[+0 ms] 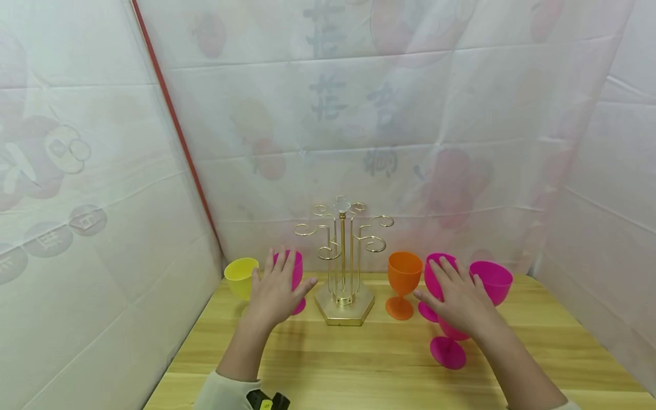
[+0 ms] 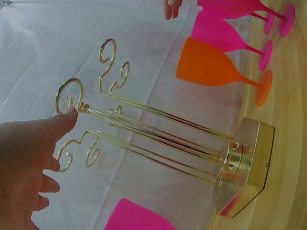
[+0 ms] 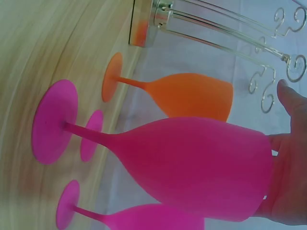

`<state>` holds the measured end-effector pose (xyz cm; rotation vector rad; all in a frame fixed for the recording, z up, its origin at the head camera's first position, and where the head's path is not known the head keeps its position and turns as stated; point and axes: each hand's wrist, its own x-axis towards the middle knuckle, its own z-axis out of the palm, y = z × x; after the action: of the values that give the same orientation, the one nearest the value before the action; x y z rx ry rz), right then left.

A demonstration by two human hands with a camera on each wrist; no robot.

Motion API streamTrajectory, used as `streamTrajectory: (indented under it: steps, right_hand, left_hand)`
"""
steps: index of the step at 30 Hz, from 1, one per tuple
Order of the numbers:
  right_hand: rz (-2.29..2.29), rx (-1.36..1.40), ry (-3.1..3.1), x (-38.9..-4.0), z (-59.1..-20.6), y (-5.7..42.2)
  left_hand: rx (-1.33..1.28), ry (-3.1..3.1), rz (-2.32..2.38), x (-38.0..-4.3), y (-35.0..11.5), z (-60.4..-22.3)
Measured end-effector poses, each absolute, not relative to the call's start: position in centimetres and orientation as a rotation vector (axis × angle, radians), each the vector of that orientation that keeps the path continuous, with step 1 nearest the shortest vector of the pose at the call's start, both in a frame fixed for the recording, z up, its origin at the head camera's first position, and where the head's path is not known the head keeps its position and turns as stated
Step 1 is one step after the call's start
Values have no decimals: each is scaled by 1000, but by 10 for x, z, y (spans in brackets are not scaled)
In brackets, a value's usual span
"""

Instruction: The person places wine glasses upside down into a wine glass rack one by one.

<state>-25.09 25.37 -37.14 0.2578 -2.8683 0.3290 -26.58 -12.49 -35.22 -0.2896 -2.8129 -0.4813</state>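
Observation:
My left hand [image 1: 277, 290], fingers spread and thumb out, hovers in front of a yellow goblet [image 1: 240, 276] and a pink goblet [image 1: 298, 270], partly hiding both. Spread likewise, my right hand [image 1: 463, 299] is over several deep pink goblets. The nearest one [image 3: 192, 163] stands upright with its rim close to my palm; I cannot tell whether they touch. Between the hands stands a gold rack [image 1: 344, 312] with curled wire arms and a clear ball on top. An orange goblet [image 1: 405, 273] is just right of the rack.
A wood-grain table [image 1: 328, 370] carries everything. White printed cloth [image 1: 384, 114] hangs behind it and on both sides. A red strip [image 1: 174, 114] runs down the back-left corner. A dark device with a yellow label [image 1: 266, 403] sits at my left wrist.

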Motion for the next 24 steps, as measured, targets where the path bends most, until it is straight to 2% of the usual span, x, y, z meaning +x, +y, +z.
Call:
streamTrajectory:
  steps: [24]
  right_hand:
    - [328, 203, -2909, -250, -391, 263]
  left_hand:
    - [-306, -2763, -590, -268, -124, -362]
